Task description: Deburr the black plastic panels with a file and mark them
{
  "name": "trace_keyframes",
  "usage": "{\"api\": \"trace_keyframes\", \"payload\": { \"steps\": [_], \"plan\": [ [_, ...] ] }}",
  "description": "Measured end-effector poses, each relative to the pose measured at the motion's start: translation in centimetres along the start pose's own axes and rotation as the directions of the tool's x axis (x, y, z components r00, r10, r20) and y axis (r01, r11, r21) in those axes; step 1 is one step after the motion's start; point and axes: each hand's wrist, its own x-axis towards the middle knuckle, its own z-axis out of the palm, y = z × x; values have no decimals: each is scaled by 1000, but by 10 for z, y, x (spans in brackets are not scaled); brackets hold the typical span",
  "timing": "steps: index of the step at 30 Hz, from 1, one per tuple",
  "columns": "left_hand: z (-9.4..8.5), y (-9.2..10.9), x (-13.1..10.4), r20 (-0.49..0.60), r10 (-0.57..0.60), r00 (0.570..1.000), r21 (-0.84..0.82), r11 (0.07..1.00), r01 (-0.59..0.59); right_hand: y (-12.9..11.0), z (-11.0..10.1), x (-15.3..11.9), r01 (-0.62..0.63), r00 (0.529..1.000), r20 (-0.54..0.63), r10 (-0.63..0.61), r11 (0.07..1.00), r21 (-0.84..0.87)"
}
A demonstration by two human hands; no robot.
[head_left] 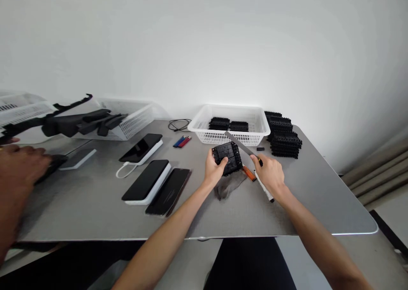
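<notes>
My left hand [213,167] grips a square black plastic part with toothed edges [234,153], thumb across its face. I hold it above the grey metal-topped bench [318,192], between the front edge and the white perforated plastic basket [229,137] at the back edge. My right hand [270,172] is closed on the black handle of a flat grey metal blade [244,146]. The blade points toward the basket, beside the part's upper right edge; whether they touch cannot be determined. Similar black toothed plastic parts [219,123] lie in the basket; stacks of black toothed parts [284,144] stand near the bench's back right corner. Below my hands lies an orange elongated object [249,173].
</notes>
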Motion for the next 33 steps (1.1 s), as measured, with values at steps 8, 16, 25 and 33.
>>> {"api": "trace_keyframes", "payload": {
  "steps": [8,16,25,33],
  "plan": [
    [2,2,-3,16,20,1000,18,1000,-20,-10,1,-4,66,988,132,-77,994,83],
    [2,4,-3,14,5,1000,-11,1000,-5,-9,6,-4,80,986,138,-92,993,87],
    [3,5,-4,19,-10,1000,-3,1000,10,-11,0,-4,42,994,105,-40,999,-13],
    [0,-4,1,-29,-39,999,6,999,39,-1,-1,0,-24,997,-73,16,995,-102]
  ]
}}
